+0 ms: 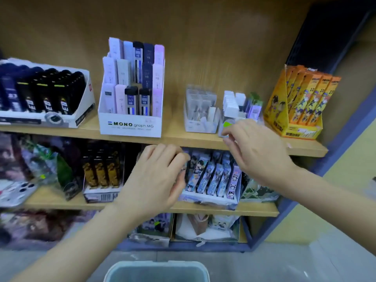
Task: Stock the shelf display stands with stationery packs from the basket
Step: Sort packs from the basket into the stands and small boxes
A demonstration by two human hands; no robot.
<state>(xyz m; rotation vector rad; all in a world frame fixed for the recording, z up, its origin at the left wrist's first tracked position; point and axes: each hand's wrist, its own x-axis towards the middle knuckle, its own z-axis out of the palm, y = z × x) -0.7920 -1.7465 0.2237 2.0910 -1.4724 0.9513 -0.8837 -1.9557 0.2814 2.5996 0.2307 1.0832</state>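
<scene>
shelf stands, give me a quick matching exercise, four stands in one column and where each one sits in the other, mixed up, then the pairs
Things:
1. MONO graph stand
2. orange stand
3. black lead stand
4. blue cartoon stand

Places:
A. lower shelf, between the hands
B. upper shelf, far right
C. upper shelf, far left
D. upper shelf, left of the clear trays

Pairs: 1-D, 2-B, 3-C, 4-A

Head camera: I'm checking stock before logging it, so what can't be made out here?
- Basket: cut off by bottom edge; contents unseen.
- Right hand: its grip at the clear stand is blurred; whether it holds anything is unclear.
- Left hand: covers part of the middle-shelf display.
- Lower-left shelf goods: blurred.
</scene>
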